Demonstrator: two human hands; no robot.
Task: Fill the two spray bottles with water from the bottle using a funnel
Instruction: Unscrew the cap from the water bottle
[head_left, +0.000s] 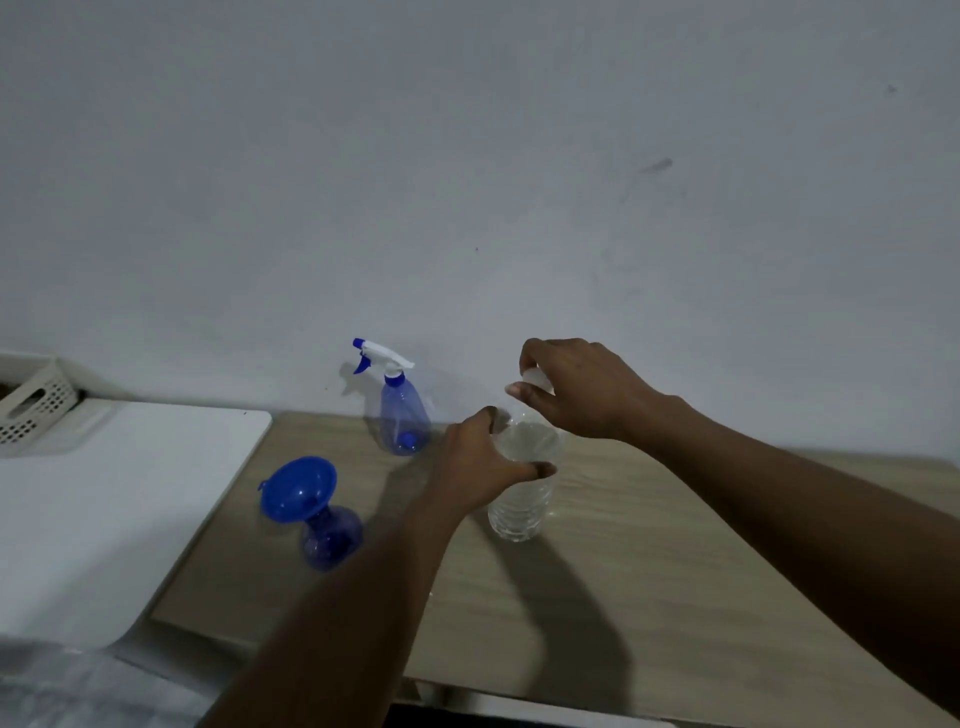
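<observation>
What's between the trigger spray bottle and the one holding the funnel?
Only bare wooden table separates the trigger spray bottle from the funnel-topped spray bottle, as the head view shows.

Both your hands crowd the water bottle (524, 499): left hand (483, 457) round its shoulder, right hand (571, 389) pinching the cap (537, 378) from above, so no way in there. To its left the trigger-topped spray bottle (401, 421) stands against the wall (467, 182), and the open spray bottle (332, 538) carrying the funnel (298, 488) stands nearer you, with a passable gap between them. The table (675, 545) right of the water bottle is open wood.
</observation>
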